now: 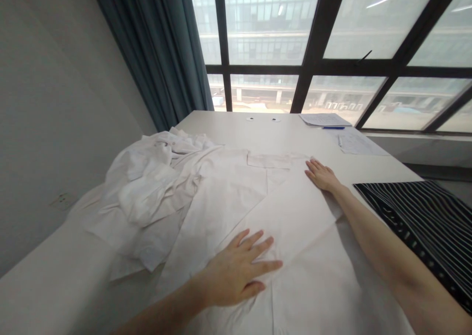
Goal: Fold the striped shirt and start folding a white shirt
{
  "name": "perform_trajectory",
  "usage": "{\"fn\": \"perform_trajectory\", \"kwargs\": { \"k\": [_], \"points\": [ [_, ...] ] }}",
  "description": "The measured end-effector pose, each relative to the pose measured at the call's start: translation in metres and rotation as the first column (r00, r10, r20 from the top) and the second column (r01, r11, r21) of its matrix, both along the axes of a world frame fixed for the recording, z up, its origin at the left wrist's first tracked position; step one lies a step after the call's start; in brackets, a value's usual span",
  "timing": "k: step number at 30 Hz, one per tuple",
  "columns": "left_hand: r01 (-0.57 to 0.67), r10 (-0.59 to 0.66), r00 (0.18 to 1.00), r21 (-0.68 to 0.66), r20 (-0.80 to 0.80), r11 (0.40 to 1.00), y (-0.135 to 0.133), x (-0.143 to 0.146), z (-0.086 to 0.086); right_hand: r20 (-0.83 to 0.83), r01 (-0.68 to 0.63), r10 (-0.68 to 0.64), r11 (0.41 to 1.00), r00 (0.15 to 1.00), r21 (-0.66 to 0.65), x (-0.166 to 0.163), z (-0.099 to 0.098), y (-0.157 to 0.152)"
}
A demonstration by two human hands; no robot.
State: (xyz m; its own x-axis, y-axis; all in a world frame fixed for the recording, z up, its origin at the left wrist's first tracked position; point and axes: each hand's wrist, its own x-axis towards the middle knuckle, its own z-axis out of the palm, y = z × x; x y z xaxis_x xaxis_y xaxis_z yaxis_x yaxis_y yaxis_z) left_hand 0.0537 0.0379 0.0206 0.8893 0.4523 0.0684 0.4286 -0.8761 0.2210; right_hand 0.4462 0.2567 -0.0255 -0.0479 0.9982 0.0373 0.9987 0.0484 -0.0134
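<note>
A white shirt (236,197) lies spread flat on the white table (236,128), with one part folded over in a diagonal crease. My left hand (239,271) rests flat on the near part of the fold, fingers spread, open. My right hand (321,175) lies flat on the shirt's far right edge, near the collar (268,160), fingers stretched out and open. Neither hand grips the cloth.
A crumpled heap of white garments (147,187) sits to the left of the shirt. A black-and-white striped cloth (424,222) lies at the right. Papers (354,140) and a blue pen (333,127) lie at the far right, by the window. A wall stands left.
</note>
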Motion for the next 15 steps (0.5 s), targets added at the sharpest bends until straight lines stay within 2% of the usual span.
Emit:
{"fn": "perform_trajectory", "kwargs": {
  "k": [15],
  "points": [
    [-0.005, 0.005, 0.999, -0.015, -0.040, 1.000, -0.001, 0.001, 0.003, -0.040, 0.084, -0.085, 0.996, 0.996, -0.008, 0.001, 0.003, 0.025]
  ]
}}
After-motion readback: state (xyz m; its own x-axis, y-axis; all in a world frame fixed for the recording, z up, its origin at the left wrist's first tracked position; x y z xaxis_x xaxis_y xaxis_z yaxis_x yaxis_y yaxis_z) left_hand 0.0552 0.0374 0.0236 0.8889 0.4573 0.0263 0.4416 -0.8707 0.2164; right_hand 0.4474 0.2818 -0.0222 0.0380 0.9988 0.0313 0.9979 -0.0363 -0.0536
